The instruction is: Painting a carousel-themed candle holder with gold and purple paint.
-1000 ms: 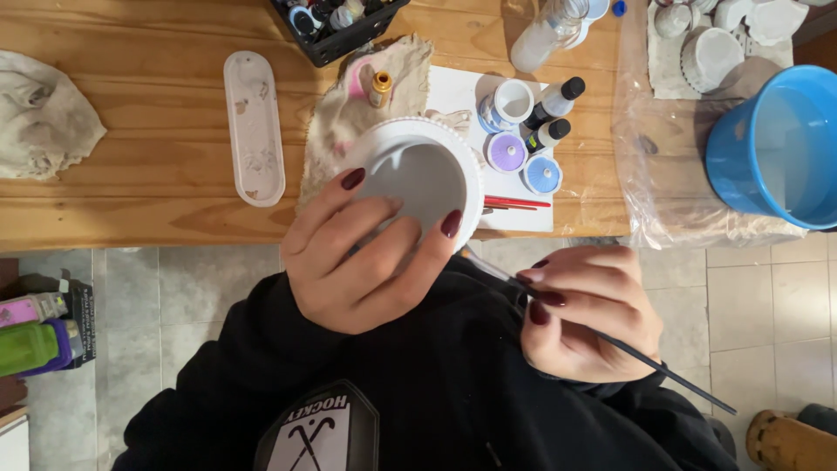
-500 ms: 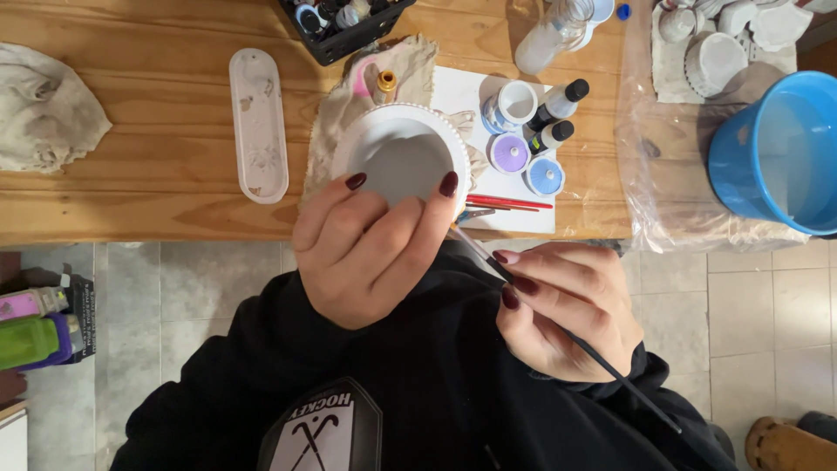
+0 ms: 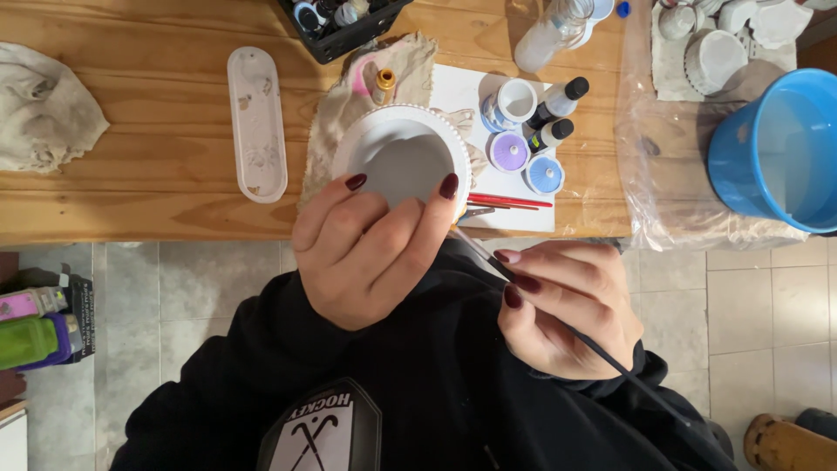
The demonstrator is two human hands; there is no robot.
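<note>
My left hand (image 3: 366, 249) grips a round white ceramic dish (image 3: 403, 157) with a beaded rim, thumb and finger hooked over its near edge. The dish is held above the front edge of the wooden table (image 3: 148, 183). My right hand (image 3: 567, 305) holds a thin dark-handled paintbrush (image 3: 602, 349), whose tip points up toward the dish's lower right rim. Just beyond the dish stand small paint pots (image 3: 523, 161) with purple and blue lids and two dark-capped bottles (image 3: 558, 113) on a white sheet.
A long white oval tray (image 3: 255, 122) lies left of the dish, a crumpled cloth (image 3: 44, 109) at far left. A blue bucket (image 3: 776, 148) sits on clear plastic at right, white ceramic pieces (image 3: 715, 52) behind it. Red brushes (image 3: 510, 202) lie near the table edge.
The dish and my left hand have shifted slightly up and left over the table edge. My right hand has risen, bringing the brush tip closer to the dish rim.
</note>
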